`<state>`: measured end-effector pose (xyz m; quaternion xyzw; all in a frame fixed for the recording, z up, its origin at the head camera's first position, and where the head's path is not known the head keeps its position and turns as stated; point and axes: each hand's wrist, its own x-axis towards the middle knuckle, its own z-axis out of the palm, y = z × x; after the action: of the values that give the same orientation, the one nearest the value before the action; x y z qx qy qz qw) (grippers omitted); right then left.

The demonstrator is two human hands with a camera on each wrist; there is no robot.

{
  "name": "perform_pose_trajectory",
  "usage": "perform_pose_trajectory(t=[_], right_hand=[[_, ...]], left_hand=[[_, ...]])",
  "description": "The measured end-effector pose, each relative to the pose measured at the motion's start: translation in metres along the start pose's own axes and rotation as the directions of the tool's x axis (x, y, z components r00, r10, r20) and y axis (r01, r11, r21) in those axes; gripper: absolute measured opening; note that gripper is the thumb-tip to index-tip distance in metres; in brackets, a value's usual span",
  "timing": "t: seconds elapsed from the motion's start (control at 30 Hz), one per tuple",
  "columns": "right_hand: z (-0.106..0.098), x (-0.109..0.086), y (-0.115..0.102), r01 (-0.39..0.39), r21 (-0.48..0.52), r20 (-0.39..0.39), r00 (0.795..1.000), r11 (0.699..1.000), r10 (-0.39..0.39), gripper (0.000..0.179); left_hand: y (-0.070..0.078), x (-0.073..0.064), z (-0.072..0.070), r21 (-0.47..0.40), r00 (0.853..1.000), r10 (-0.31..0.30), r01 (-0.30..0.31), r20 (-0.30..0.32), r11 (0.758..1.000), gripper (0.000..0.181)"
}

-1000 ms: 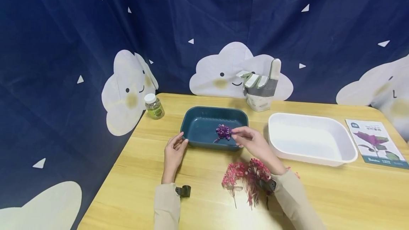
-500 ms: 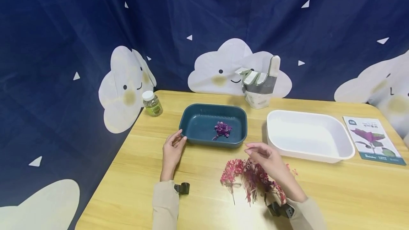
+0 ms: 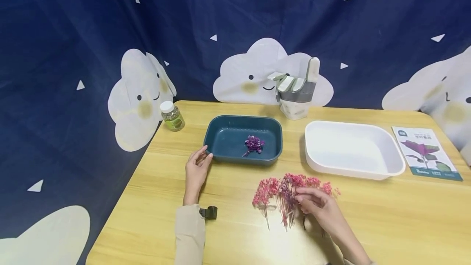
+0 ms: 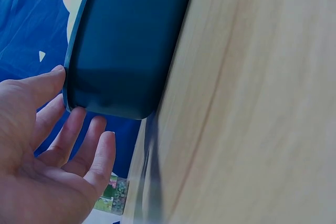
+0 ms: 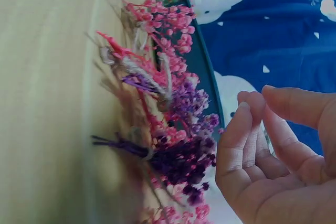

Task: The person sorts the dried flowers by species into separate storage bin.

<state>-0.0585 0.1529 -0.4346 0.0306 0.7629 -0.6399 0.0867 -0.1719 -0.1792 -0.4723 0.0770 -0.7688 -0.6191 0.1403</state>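
Observation:
My left hand (image 3: 195,176) holds the near left corner of a dark teal rectangular tub (image 3: 239,160), thumb and fingers on either side of the rim. In the left wrist view its thumb (image 4: 58,71) is at the rim. A small purple dried flower bunch (image 3: 254,144) lies inside the tub. Over the dried flowers on the table is my right hand (image 3: 321,207), fingers loosely curled, nothing between them. Below it, pink flower bunches (image 3: 265,191) lie beside a dark purple bunch (image 5: 181,161) and a lighter purple one (image 5: 191,100), with twine round their stems.
A white rectangular tub (image 3: 353,171) stands to the right, with a flower-printed leaflet (image 3: 427,152) beyond it. A white-lidded jar (image 3: 173,118) is at the back left. At the back, a grey and white glove (image 3: 296,97) stands upright before the blue curtain (image 3: 206,3).
My right hand has let go of the purple bunch inside the teal tub and moved back and down over the flowers on the table. The left hand stays at the tub's corner.

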Motion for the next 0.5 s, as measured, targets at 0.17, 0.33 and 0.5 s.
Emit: perform_pose_trajectory(t=[0.17, 0.33, 0.5], right_hand=[[0.002, -0.007, 0.005, -0.079, -0.009, -0.002, 0.997, 0.997, 0.079, 0.034], [0.003, -0.012, 0.012, -0.116, -0.006, -0.009, 0.993, 0.993, 0.116, 0.035], [0.004, -0.015, 0.016, -0.134, -0.003, -0.004, 0.991, 0.991, 0.134, 0.035]], left_hand=[[0.001, 0.0, -0.001, 0.01, 1.0, -0.009, 0.009, -0.002, 1.0, 0.04], [0.002, 0.0, 0.0, -0.002, 1.0, -0.017, 0.017, 0.001, 1.0, 0.04], [0.0, 0.001, 0.0, -0.014, 1.0, -0.024, 0.024, 0.0, 1.0, 0.04]])
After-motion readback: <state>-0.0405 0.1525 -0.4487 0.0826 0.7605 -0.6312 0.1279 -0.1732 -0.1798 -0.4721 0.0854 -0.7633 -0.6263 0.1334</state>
